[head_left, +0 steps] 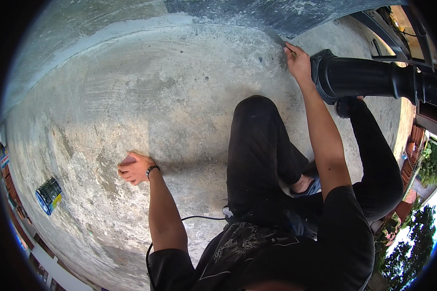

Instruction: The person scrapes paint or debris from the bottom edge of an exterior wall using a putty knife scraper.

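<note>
My left hand [139, 169] is closed around a small reddish-brown piece [128, 160], pressed down on the rough grey concrete floor [194, 92]. The fingers cover most of that piece, so its kind cannot be made out. A dark band circles the left wrist. Farther off, my right hand [298, 63] grips a thin, flat grey blade like a scraper [276, 38]. Its far end lies where the floor meets the grey wall [238, 12]. The handle is mostly hidden in the fingers.
Beside my right hand is a black fluted post [364, 77] with a wide base. A dark can [49, 195] with blue and yellow parts is at the left. My bent knee [257, 126] rises between my arms. A black cable [204, 218] runs near my waist.
</note>
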Motion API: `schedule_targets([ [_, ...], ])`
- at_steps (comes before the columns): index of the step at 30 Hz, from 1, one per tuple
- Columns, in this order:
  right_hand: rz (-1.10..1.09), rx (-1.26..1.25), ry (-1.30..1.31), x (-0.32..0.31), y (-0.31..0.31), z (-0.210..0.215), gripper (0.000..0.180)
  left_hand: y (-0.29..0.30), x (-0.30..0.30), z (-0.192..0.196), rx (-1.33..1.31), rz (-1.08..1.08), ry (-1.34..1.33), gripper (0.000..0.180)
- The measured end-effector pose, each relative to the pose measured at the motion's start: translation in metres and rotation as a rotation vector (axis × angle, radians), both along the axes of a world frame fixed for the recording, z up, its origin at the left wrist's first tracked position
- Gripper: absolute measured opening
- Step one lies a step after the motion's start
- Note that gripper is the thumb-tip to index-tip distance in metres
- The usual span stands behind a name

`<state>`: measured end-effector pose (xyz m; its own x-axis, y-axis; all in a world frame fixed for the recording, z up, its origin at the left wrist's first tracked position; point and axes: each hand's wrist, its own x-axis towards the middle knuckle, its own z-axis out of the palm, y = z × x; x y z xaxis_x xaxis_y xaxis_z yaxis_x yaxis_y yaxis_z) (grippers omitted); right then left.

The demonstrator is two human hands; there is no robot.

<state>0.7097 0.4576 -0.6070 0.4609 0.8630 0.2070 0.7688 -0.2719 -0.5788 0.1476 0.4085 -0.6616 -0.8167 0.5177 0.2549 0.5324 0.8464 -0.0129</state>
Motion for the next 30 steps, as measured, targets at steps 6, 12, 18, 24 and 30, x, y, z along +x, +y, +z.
schedule_targets([
  [6, 0.046, -0.057, -0.032, -0.014, 0.016, 0.002, 0.024, -0.003, -0.005, -0.002, 0.007, 0.022, -0.007, 0.069],
  [12, -0.023, -0.037, 0.028, 0.000, 0.005, 0.000, 0.024, 0.000, -0.002, -0.003, -0.007, -0.003, 0.027, 0.069],
  [18, 0.002, -0.022, -0.001, -0.014, 0.014, -0.007, 0.024, -0.002, -0.009, -0.006, 0.003, 0.008, 0.025, 0.069],
  [24, -0.034, -0.018, 0.043, -0.009, 0.004, 0.003, 0.024, -0.001, -0.005, -0.005, 0.006, -0.008, 0.022, 0.068],
  [30, -0.101, -0.040, 0.115, -0.016, 0.001, -0.003, 0.026, 0.000, -0.001, 0.001, -0.020, 0.014, -0.011, 0.068],
])
